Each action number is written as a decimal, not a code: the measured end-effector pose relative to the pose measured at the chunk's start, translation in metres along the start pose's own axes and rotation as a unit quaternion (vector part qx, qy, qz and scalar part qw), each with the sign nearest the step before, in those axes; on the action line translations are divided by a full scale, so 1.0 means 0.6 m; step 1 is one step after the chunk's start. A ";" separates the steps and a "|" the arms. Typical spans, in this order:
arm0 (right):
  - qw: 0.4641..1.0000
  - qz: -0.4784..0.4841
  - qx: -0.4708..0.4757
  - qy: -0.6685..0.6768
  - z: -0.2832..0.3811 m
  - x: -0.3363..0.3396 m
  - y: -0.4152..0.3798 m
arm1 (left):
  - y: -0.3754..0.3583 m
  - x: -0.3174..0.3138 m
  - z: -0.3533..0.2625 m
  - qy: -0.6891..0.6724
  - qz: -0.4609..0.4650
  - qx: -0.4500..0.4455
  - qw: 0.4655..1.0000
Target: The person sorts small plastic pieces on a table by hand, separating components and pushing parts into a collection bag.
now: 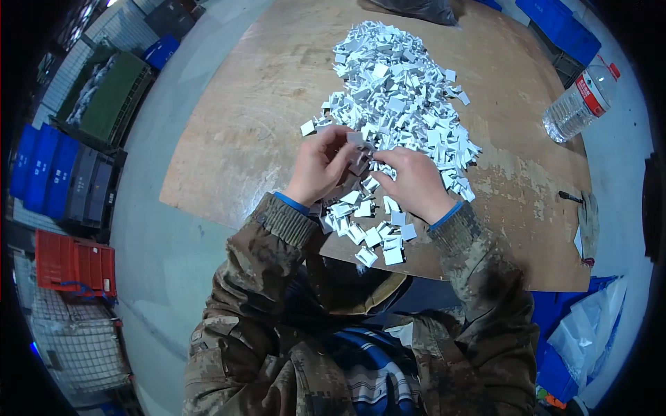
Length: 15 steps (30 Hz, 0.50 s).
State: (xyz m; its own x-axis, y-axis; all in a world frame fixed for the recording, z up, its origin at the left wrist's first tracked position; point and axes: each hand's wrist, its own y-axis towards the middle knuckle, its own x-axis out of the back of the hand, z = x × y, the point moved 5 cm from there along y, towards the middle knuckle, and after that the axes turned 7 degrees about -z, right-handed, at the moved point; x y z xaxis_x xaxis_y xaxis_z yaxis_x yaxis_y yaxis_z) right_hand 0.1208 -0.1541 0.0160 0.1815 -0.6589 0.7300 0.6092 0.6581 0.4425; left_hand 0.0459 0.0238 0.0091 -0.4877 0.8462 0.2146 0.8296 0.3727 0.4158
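A large heap of small white plastic pieces [402, 97], mostly square plates with small tabs, lies on the wooden table [236, 104]. My left hand [318, 165] is closed at the heap's near left side, with a white plastic piece [354, 139] at its fingertips. Close beside it, my right hand [416, 182] has its thumb and fingers pinched together; what they grip is hidden. The fingertips of both hands nearly meet. Below them, a smaller group of loose white pieces [372, 237] is spread along the table's near edge.
A water bottle [579, 104] stands at the right, with a black pen-like object [570, 197] nearer me. A dark bag [416, 8] lies at the far edge. Left of the table are blue crates [43, 170], a red crate [75, 263] and a green bin [104, 104].
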 end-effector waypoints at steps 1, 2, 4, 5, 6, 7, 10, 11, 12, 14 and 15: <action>1.000 -0.001 -0.001 0.000 -0.002 0.000 -0.001 | 0.001 -0.005 -0.007 0.000 0.001 -0.001 1.000; 1.000 -0.002 -0.005 0.012 -0.005 0.000 -0.001 | 0.001 -0.006 -0.009 -0.072 -0.031 0.034 0.996; 0.999 -0.005 -0.012 0.039 -0.012 -0.001 0.002 | -0.001 -0.011 -0.014 -0.211 -0.095 0.103 0.967; 0.998 -0.005 -0.016 0.053 -0.014 -0.002 0.002 | -0.003 -0.010 -0.012 -0.278 -0.126 0.137 0.942; 0.998 -0.006 -0.017 0.054 -0.016 0.000 0.003 | -0.003 -0.002 -0.008 -0.277 -0.126 0.137 0.943; 0.997 -0.008 -0.023 0.078 -0.019 0.002 0.003 | -0.002 0.017 0.003 -0.174 -0.120 0.142 0.967; 0.988 -0.012 -0.043 0.148 -0.029 0.011 0.006 | 0.001 0.070 0.033 0.141 -0.098 0.146 0.974; 0.988 -0.012 -0.043 0.148 -0.029 0.016 0.008 | 0.001 0.067 0.027 0.141 -0.098 0.146 0.974; 0.963 0.015 -0.126 0.239 -0.037 0.018 0.009 | 0.001 0.057 0.021 0.117 -0.076 0.139 0.981; 0.865 0.070 -0.286 0.405 -0.045 0.017 0.003 | 0.000 0.035 0.001 0.066 -0.034 0.124 0.989; 0.795 0.096 -0.360 0.479 -0.046 0.011 -0.004 | -0.001 0.029 -0.003 0.041 -0.013 0.117 0.992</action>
State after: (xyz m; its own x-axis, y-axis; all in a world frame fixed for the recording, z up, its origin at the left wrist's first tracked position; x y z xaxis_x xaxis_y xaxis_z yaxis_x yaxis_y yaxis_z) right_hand 0.1420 -0.1698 0.0053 0.6194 -0.7731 -0.1366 0.7199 0.6287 -0.2941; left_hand 0.0364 0.0373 0.0144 -0.5218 0.8051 0.2821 0.8525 0.4796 0.2080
